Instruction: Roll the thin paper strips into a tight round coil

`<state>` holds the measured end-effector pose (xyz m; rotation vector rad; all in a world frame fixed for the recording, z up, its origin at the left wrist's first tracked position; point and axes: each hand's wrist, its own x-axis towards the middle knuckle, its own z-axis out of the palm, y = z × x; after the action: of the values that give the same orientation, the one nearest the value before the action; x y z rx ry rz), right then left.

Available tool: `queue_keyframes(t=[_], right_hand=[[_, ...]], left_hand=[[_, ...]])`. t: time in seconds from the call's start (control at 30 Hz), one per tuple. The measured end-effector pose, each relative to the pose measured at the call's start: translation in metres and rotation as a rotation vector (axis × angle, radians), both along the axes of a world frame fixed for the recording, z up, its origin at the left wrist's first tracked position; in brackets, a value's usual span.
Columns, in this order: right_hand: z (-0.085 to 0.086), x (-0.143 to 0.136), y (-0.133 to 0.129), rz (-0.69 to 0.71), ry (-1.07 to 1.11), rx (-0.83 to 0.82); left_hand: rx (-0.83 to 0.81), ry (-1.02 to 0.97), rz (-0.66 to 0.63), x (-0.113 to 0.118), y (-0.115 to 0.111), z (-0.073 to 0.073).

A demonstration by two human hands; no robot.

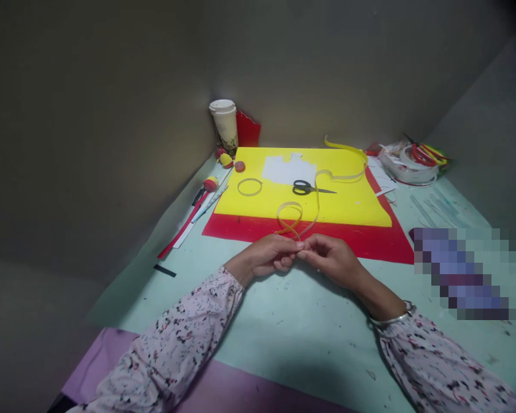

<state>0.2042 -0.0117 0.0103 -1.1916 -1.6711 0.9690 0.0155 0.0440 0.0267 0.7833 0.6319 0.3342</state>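
Both hands' grips — left hand (270, 256), right hand (332, 258) — pinched on thin, looped yellow paper strip (317, 194).

Both hands (300, 248) pinch yellow strip (317, 195)

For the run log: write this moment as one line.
left hand: pinching yellow paper strip | right hand: pinching same strip | strip: looped | scissors: on yellow sheet

no readable text anywhere; paper cup (225, 123) print perhaps just pattern
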Motion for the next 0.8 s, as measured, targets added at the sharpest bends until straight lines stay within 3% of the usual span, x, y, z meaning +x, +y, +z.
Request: queue_keyframes(t=[0.13,0.23,0.4,0.5,0.63,0.8], right_hand=[[0.0029,-0.004,-0.0015,-0.125,-0.056,0.095],[0.006,-0.0037,-0.003,-0.128,-0.101,0.157],[0.004,0.0004,-0.0013,0.022,0.034,-0.006],[0.0004,-0.0001,0.0003,0.014,0.071,-0.047],[-0.0003,-0.0034,-0.0004,-0.116,-0.047,0.109],[0.0043,-0.0066,-0.0039,-0.167,-0.221,0.344]], left_hand=[[-0.024,-0.012,0.05,0.0005,-0.0005,0.0013],[-0.019,-0.02,0.042,0.0003,0.0,0.0002],[-0.011,-0.018,-0.035,-0.0011,0.0016,-0.0014],[-0.008,-0.032,-0.024,-0.0009,0.0011,0.0004],[-0.008,-0.04,0.035,0.0011,-0.0002,0.003],[-0.018,-0.027,0.07,0.0019,-0.0002,0.0015]])
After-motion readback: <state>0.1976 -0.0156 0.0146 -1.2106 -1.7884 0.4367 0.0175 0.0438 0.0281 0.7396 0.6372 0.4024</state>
